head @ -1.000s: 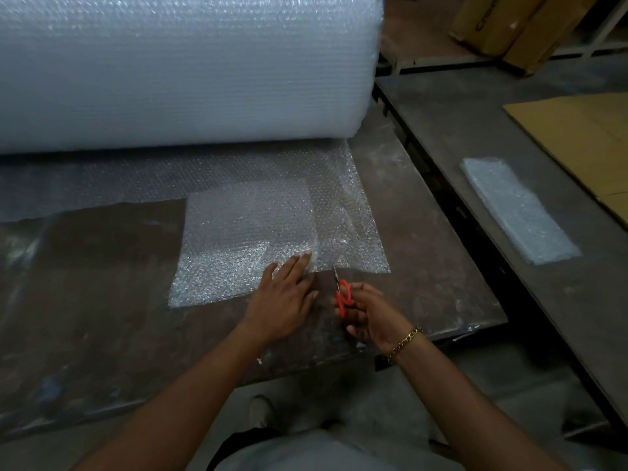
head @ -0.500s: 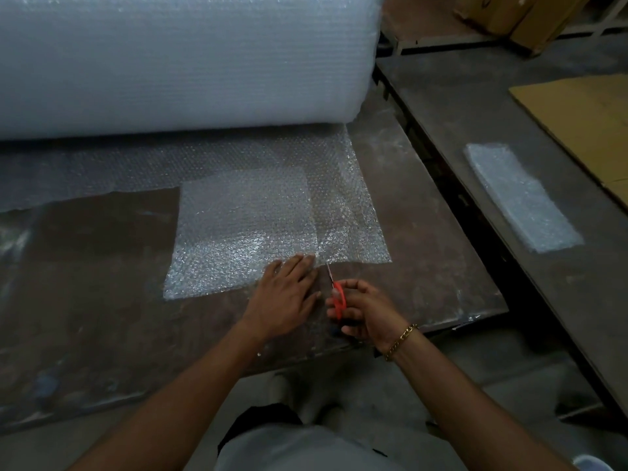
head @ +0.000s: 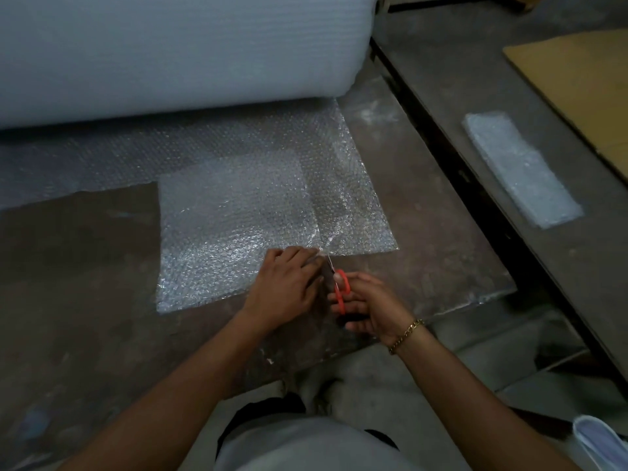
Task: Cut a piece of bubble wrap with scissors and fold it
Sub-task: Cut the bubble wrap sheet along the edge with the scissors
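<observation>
I see the left hand down on the bubble wrap, right at its near edge. Its fingers are bent and hold that edge.

The right hand is just beside it. Its fingers are curled round the red handles of the scissors, with the thumb through one loop. The blades point away from me. Their tip meets the near edge of the wrap, close to the left fingers. I cannot tell how far the blades are open. A gold bracelet sits on the right wrist.

The wrap lies flat on the brown surface. It runs out from under the big white roll at the back. Its left part looks whiter than its right part.

To the right there is a second, grey surface. A small folded piece of wrap lies on it, near a flat sheet of cardboard.
</observation>
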A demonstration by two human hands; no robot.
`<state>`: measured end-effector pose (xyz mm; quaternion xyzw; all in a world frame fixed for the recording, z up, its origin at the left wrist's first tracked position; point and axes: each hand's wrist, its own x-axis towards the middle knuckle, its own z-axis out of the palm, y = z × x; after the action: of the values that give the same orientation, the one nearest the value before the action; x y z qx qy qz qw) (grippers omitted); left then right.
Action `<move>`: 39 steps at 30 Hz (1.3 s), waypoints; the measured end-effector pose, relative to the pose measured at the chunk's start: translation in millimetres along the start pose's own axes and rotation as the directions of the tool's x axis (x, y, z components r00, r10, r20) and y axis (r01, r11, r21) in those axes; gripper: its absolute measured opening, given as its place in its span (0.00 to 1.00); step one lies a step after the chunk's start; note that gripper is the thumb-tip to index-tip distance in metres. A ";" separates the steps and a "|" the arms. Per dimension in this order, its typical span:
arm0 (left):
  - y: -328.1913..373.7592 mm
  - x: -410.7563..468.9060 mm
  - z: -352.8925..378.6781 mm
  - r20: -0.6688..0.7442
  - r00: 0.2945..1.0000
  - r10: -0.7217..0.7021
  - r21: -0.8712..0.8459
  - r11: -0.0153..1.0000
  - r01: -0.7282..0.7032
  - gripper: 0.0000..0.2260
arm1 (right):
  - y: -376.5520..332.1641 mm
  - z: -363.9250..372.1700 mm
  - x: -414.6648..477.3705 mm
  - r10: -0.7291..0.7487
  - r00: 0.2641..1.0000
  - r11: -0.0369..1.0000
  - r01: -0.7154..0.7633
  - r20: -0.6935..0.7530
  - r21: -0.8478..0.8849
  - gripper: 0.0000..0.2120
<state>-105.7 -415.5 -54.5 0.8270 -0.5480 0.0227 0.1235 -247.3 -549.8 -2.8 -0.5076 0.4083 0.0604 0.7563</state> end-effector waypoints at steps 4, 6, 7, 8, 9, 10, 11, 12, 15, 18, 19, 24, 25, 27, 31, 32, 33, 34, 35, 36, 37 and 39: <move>-4.3 2.6 2.3 -0.050 0.999 0.008 -0.033 0.999 -0.010 0.20 | -3.8 4.0 2.6 -0.010 1.000 1.000 0.010 -0.027 0.011 0.12; -4.7 4.9 3.1 -0.088 0.996 -0.019 -0.083 0.996 0.011 0.20 | -5.9 4.5 4.3 -0.010 0.999 1.000 0.011 -0.043 0.022 0.12; -4.5 6.7 2.9 -0.102 0.994 -0.042 -0.113 0.993 0.031 0.20 | -6.7 4.3 4.9 -0.008 0.999 1.000 0.009 -0.048 0.029 0.12; -4.1 9.2 2.8 -0.109 0.992 -0.065 -0.138 0.989 0.050 0.21 | -7.3 4.0 5.3 -0.005 0.999 0.999 0.007 -0.052 0.035 0.11; -4.0 11.6 2.6 -0.115 0.990 -0.082 -0.158 0.985 0.063 0.22 | -7.6 3.6 5.5 -0.004 0.998 0.999 0.006 -0.055 0.038 0.11; -4.1 14.0 2.7 -0.121 0.988 -0.093 -0.170 0.983 0.071 0.21 | -7.6 3.3 5.7 -0.003 0.998 0.999 0.005 -0.057 0.038 0.11; -4.4 16.0 2.9 -0.126 0.987 -0.098 -0.175 0.982 0.075 0.21 | -7.7 3.2 5.7 -0.002 0.998 0.999 0.004 -0.059 0.037 0.12; -5.0 17.6 3.5 -0.129 0.987 -0.099 -0.176 0.981 0.075 0.21 | -7.8 3.2 5.8 -0.001 0.998 0.999 0.004 -0.061 0.037 0.11; -6.2 20.9 6.1 -0.133 0.986 -0.096 -0.178 0.981 0.071 0.20 | -8.8 2.9 6.3 -0.003 0.998 0.999 0.006 -0.066 0.044 0.12; -5.8 24.2 8.4 -0.103 0.988 -0.118 -0.193 0.976 0.097 0.19 | -10.4 4.0 6.4 0.001 0.998 0.999 0.002 -0.065 0.051 0.11; -5.5 25.3 8.7 -0.091 0.987 -0.131 -0.198 0.974 0.111 0.19 | -10.8 5.1 6.4 0.005 0.998 0.999 -0.001 -0.062 0.053 0.12; -5.2 30.8 7.6 -0.122 0.979 -0.164 -0.267 0.955 0.126 0.14 | -13.5 10.0 6.7 -0.002 0.998 0.999 0.005 -0.062 0.046 0.12; -5.9 30.5 7.6 -0.137 0.978 -0.160 -0.279 0.953 0.117 0.13 | -13.8 10.1 6.7 -0.007 0.998 0.999 0.011 -0.068 0.048 0.12; -7.7 28.8 8.3 -0.158 0.978 -0.135 -0.275 0.958 0.088 0.11 | -14.6 10.4 6.0 -0.010 0.997 0.999 0.013 -0.077 0.046 0.11; -10.1 25.3 13.6 -0.184 0.981 -0.067 -0.219 0.975 0.026 0.06 | -12.2 10.8 4.8 0.006 0.997 1.000 -0.004 -0.072 0.027 0.10; -10.5 24.9 14.5 -0.186 0.981 -0.060 -0.211 0.977 0.020 0.06 | -11.6 11.5 4.1 0.010 0.997 1.000 -0.008 -0.071 0.022 0.11; -10.5 24.4 14.8 -0.186 0.981 -0.058 -0.207 0.978 0.018 0.06 | -10.6 12.2 3.5 0.011 0.997 1.000 -0.010 -0.070 0.018 0.11; -10.4 23.9 15.0 -0.186 0.981 -0.060 -0.209 0.978 0.020 0.06 | -10.0 13.1 2.5 0.010 0.998 1.000 -0.009 -0.069 0.015 0.12; -10.0 23.3 14.8 -0.186 0.980 -0.064 -0.216 0.976 0.023 0.07 | -9.2 13.6 1.7 0.006 0.998 1.000 -0.005 -0.070 0.013 0.13; -9.5 22.6 14.4 -0.187 0.980 -0.068 -0.221 0.975 0.025 0.08 | -8.6 14.4 0.8 0.001 0.997 1.000 0.000 -0.073 0.012 0.13; -9.0 22.5 13.9 -0.190 0.980 -0.068 -0.221 0.975 0.025 0.08 | -8.1 14.7 -0.1 -0.004 0.997 1.000 0.005 -0.078 0.013 0.14; -7.4 22.0 12.9 -0.195 0.979 -0.058 -0.206 0.978 0.017 0.07 | -7.6 15.2 -1.4 -0.014 0.996 1.000 0.016 -0.084 0.016 0.17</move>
<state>-91.5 -435.6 -64.5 0.8138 -0.5164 0.0471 0.2622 -236.0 -540.6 5.9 -0.5063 0.4363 0.0300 0.7432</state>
